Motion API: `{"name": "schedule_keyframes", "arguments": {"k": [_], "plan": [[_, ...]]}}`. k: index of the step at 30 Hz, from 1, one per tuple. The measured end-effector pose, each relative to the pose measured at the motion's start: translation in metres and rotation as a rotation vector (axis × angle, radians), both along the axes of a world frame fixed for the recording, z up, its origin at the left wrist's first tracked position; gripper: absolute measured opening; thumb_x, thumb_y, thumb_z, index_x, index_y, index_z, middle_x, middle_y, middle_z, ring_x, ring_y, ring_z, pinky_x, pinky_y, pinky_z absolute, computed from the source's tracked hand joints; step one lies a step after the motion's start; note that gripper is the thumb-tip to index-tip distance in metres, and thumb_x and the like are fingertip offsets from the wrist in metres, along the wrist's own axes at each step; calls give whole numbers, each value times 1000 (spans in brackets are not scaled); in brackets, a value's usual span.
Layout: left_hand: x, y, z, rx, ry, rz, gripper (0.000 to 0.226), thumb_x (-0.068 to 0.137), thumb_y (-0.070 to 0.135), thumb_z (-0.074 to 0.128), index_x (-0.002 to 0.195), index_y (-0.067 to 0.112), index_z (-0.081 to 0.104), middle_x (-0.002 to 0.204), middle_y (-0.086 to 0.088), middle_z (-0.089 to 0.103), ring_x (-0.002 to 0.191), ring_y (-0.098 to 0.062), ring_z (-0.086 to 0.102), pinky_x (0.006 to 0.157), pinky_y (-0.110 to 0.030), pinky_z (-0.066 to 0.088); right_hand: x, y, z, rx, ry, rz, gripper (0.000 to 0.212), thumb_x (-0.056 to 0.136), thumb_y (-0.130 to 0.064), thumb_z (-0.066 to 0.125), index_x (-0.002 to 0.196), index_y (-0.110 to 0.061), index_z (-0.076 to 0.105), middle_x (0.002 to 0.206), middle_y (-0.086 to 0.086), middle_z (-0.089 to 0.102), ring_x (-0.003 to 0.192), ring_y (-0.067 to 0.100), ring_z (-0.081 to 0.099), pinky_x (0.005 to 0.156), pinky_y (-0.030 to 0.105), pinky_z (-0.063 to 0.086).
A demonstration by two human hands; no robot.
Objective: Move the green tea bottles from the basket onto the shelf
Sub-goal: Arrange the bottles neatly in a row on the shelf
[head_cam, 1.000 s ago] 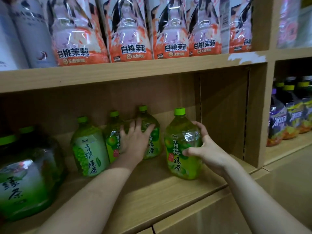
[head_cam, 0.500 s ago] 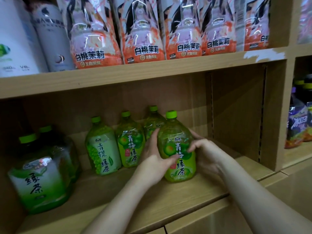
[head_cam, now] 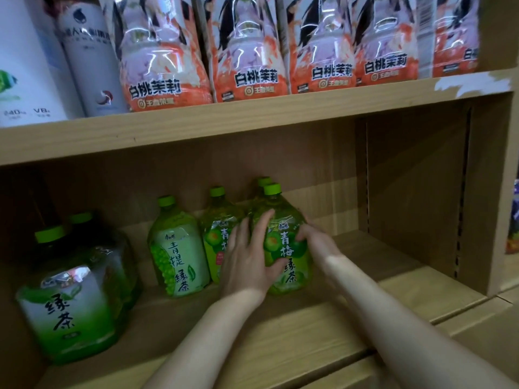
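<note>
Both our hands cup one upright green plum tea bottle [head_cam: 286, 248] on the wooden shelf [head_cam: 309, 332]: left hand [head_cam: 250, 259] spread across its left face, right hand [head_cam: 317, 242] curled round its right side. Left of it stand a second plum bottle [head_cam: 217, 237], then a pale-labelled grape tea bottle [head_cam: 178, 248]; another green cap [head_cam: 264, 181] shows just behind.
</note>
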State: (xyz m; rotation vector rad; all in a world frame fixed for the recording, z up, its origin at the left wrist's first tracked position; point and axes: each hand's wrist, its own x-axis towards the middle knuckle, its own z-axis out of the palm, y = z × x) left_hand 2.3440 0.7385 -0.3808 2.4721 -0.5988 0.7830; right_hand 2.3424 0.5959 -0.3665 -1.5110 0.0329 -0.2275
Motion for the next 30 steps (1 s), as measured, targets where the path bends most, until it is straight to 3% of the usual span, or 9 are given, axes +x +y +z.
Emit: {"name": "schedule_keyframes", "arguments": {"k": [3, 5, 8, 12, 15, 17, 20, 24, 30], "plan": [[1, 2, -1, -58, 14, -49, 92, 73, 44, 74, 134, 57, 6, 151, 1, 32, 137, -22, 33, 106, -41, 37, 3, -4, -1, -13, -15, 53, 60, 79, -2, 42, 138, -13, 43, 122, 15, 56, 98, 23, 56, 75, 29, 47], [1, 0, -1, -60, 24, -45, 92, 74, 43, 75, 134, 57, 7, 152, 2, 30, 136, -23, 35, 103, -39, 36, 6, -7, 0, -51, -2, 77, 62, 79, -1, 40, 141, -11, 39, 124, 17, 54, 107, 30, 54, 82, 32, 48], [-6, -2, 3, -75, 81, -54, 93, 75, 39, 75, 136, 56, 7, 155, 1, 25, 138, -25, 32, 106, -41, 34, -4, -5, 7, -129, 33, 74, 74, 74, -10, 44, 147, -17, 30, 131, 13, 50, 113, 31, 50, 77, 30, 47], [-31, 1, 8, -68, 149, -52, 88, 84, 38, 65, 141, 53, -2, 159, 2, 5, 145, -26, 10, 114, -45, 17, -45, -9, 19, -497, -76, -61, 73, 90, -18, 52, 151, -31, 13, 152, 5, 34, 131, 30, 45, 104, 38, 43], [-61, -8, 22, -70, -29, -134, 68, 87, 27, 59, 142, 39, 21, 153, -2, 24, 138, -26, 29, 111, -41, 31, -91, -31, 34, -775, -170, -156, 69, 91, -18, 53, 151, -28, 20, 144, 5, 45, 119, 29, 56, 94, 35, 48], [-83, -26, 34, -144, -141, -247, 48, 88, 21, 57, 134, 26, 43, 136, -1, 45, 121, -18, 48, 100, -35, 43, -124, -51, 43, -875, -172, -136, 64, 92, -21, 53, 149, -26, 25, 145, 3, 46, 125, 20, 52, 99, 30, 45], [-114, -66, 48, -266, -206, -482, 24, 87, 17, 55, 110, 19, 64, 106, 5, 63, 93, -7, 59, 80, -30, 51, -177, -82, 56, -985, -104, -65, 57, 93, -22, 56, 146, -26, 36, 143, -4, 49, 128, 7, 48, 107, 27, 40], [-149, -123, 52, -281, -109, -736, 18, 88, 19, 56, 99, 24, 69, 86, 9, 70, 77, -6, 64, 67, -31, 53, -247, -122, 70, -1166, 19, -76, 44, 90, -22, 59, 134, -23, 54, 124, -8, 65, 111, 0, 59, 99, 27, 48], [-190, -224, 19, -111, 47, -996, 22, 79, 21, 55, 93, 27, 71, 80, 8, 72, 74, -13, 65, 72, -31, 53, -352, -184, 46, -1279, 357, -372, 38, 88, -24, 60, 126, -30, 58, 109, -9, 71, 95, 5, 65, 87, 18, 47]]}}
